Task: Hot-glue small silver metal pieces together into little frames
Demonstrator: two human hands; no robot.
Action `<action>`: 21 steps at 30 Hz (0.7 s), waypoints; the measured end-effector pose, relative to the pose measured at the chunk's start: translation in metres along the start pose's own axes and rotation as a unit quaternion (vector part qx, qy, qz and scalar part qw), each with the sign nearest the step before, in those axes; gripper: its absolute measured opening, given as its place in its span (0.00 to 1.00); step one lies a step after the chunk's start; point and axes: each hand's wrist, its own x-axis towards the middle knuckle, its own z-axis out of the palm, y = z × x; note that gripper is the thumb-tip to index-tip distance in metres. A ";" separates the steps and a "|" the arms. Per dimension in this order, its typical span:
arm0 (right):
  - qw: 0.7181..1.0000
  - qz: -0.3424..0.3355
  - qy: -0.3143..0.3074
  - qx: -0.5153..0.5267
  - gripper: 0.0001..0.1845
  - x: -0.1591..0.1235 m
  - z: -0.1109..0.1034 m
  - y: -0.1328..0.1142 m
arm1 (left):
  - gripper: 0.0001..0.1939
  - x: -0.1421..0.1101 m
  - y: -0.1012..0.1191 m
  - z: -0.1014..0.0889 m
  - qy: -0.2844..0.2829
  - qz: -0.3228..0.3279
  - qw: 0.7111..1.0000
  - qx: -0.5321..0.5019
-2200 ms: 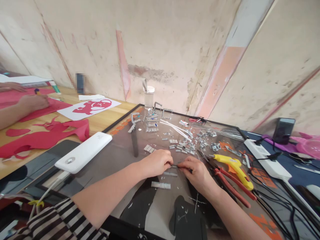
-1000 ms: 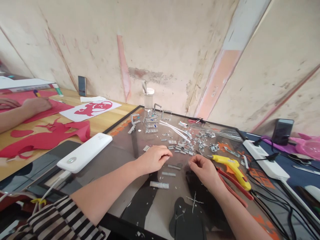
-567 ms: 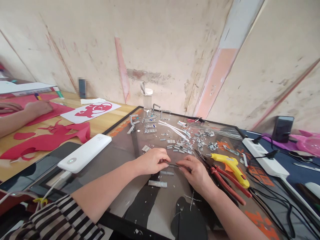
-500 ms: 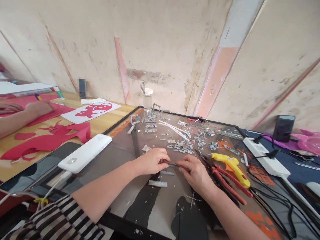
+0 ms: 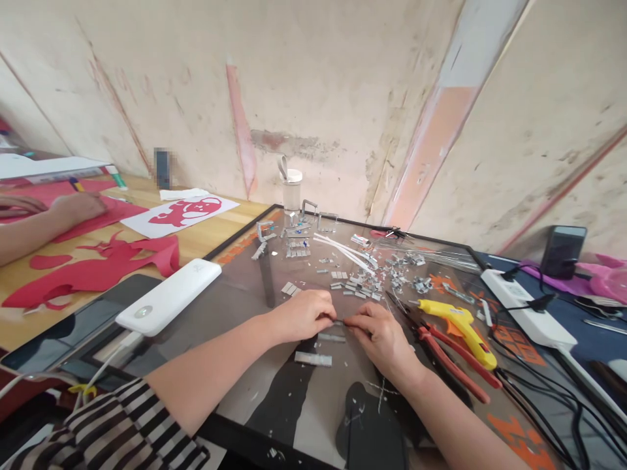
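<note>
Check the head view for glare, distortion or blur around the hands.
Head view: soft even daylight, no harsh glare; the glossy dark board mirrors the hands as dim reflections. Wide-angle lens bends wall lines at the edges. Left hand and right hand are sharp; a pixelated patch by the wall.

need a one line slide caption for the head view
Left hand and right hand pinch a staple strip over a glass tabletop, beside a yellow glue gun.

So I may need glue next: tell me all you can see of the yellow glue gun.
The yellow glue gun lies on its side on the glass-topped table, right of the right hand. It looks like plastic, its slim nozzle end pointing left toward the scattered staples, its grip angling down-right. It lies next to red-handled pliers. No hand touches it.
</note>
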 end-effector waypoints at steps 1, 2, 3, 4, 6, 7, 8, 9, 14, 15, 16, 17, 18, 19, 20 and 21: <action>1.000 0.000 0.000 0.004 0.11 0.000 0.001 0.000 | 0.08 0.000 0.000 0.000 0.001 0.002 1.000 -0.002; 1.000 0.001 0.000 0.007 0.11 0.001 0.001 0.000 | 0.08 0.000 0.000 0.001 0.003 0.004 1.000 -0.004; 1.000 0.002 -0.001 0.009 0.11 0.001 0.002 0.000 | 0.08 0.001 0.000 0.001 0.005 0.006 1.000 -0.005; 1.000 0.003 0.000 0.010 0.12 0.001 0.002 0.000 | 0.08 0.001 -0.001 0.002 0.007 0.009 1.000 -0.007; 1.000 0.005 0.001 0.010 0.12 0.001 0.003 0.000 | 0.08 0.001 -0.001 0.002 0.009 0.013 1.000 -0.011; 1.000 0.006 0.003 0.009 0.12 0.002 0.003 -0.001 | 0.08 0.002 0.000 0.002 0.009 0.014 1.000 -0.013; 1.000 0.006 0.003 0.010 0.12 0.002 0.003 -0.001 | 0.08 0.002 0.000 0.002 0.009 0.014 1.000 -0.015; 1.000 0.005 0.003 0.010 0.12 0.002 0.004 -0.001 | 0.08 0.002 0.000 0.002 0.009 0.013 1.000 -0.016; 1.000 0.008 0.000 0.025 0.12 0.002 0.003 -0.001 | 0.09 0.002 0.001 0.002 0.009 0.010 1.000 -0.018; 1.000 0.012 -0.003 0.028 0.12 0.002 0.003 -0.002 | 0.09 0.002 0.001 0.002 0.007 0.010 1.000 -0.017; 0.999 0.016 -0.007 0.030 0.12 0.002 0.002 -0.002 | 0.09 0.001 0.001 0.001 0.005 0.010 1.000 -0.016; 0.999 0.021 -0.012 0.031 0.12 0.002 0.001 -0.003 | 0.09 0.001 0.001 0.001 0.003 0.010 1.000 -0.015; 0.999 0.025 -0.015 0.030 0.12 0.002 0.001 -0.003 | 0.09 0.000 0.002 0.001 0.000 0.009 1.000 -0.013; 0.999 0.028 -0.019 0.028 0.12 0.002 0.000 -0.004 | 0.08 0.000 0.002 0.000 -0.001 0.008 1.000 -0.012; 0.999 0.031 -0.022 0.026 0.12 0.002 -0.001 -0.005 | 0.08 0.000 0.003 0.000 -0.002 0.006 1.000 -0.011; 0.999 0.033 -0.023 0.025 0.12 0.002 -0.002 -0.006 | 0.08 -0.001 0.003 -0.001 -0.002 0.003 1.000 -0.011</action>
